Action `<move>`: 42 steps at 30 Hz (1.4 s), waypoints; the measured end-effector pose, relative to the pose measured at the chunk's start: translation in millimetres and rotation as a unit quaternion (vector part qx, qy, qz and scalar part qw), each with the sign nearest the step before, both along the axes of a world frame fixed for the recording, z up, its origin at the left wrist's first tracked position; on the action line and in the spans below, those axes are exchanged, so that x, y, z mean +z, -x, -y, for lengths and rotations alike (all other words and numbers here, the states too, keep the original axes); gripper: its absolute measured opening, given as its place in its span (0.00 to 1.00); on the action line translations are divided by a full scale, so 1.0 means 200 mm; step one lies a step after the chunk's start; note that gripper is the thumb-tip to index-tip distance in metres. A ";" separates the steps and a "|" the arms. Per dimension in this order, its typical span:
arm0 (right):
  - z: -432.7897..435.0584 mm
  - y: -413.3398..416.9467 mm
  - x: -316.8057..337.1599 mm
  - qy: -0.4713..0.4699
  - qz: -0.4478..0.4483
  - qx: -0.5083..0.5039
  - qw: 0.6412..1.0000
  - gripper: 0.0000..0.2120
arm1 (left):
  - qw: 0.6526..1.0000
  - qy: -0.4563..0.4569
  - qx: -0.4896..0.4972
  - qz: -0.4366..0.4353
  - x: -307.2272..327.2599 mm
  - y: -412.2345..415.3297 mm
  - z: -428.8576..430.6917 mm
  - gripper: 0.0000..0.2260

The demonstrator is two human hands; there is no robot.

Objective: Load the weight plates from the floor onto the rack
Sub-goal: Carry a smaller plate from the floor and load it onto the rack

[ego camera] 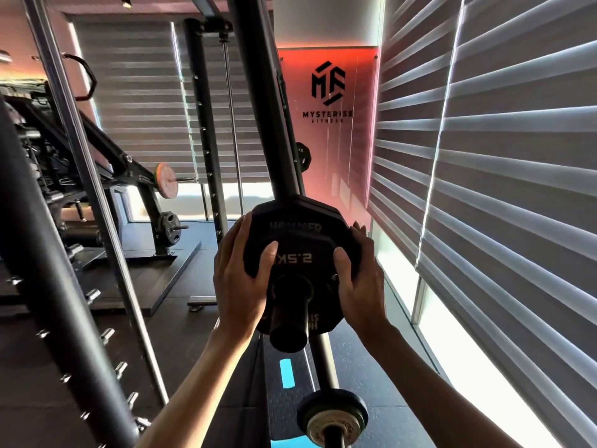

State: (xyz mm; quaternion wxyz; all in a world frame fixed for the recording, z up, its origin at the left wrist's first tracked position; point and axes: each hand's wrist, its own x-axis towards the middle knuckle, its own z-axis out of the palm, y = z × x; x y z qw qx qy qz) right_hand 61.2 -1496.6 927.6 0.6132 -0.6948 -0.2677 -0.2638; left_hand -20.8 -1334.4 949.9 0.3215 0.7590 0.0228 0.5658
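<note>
A black 2.5 kg weight plate (298, 247) sits on a black storage peg (289, 321) of the rack, pressed against a larger black plate (295, 218) behind it. My left hand (240, 279) grips the small plate's left edge with the thumb on its face. My right hand (358, 279) grips its right edge the same way. The peg's end sticks out toward me through the plate's hole. The peg belongs to the black rack upright (258, 101), which rises behind the plates.
Below, a lower peg (332, 418) carries another plate. Window blinds (484, 156) run close on the right. A thick black post (48, 270) with side pins stands at left. A machine with plates (168, 185) sits farther back on the dark floor.
</note>
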 end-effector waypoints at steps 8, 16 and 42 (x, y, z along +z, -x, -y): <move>-0.04 -0.01 -0.03 -0.054 0.042 -0.033 0.997 0.27 | 0.992 -0.072 0.099 0.031 -0.02 -0.09 -0.03 0.30; -0.07 -0.11 -0.01 -0.035 0.093 -0.067 0.993 0.29 | 0.990 -0.078 0.090 0.071 -0.03 -0.18 -0.06 0.27; -0.08 -0.10 -0.01 -0.068 0.092 -0.076 0.990 0.27 | 0.992 -0.053 0.092 0.074 -0.02 -0.18 -0.05 0.25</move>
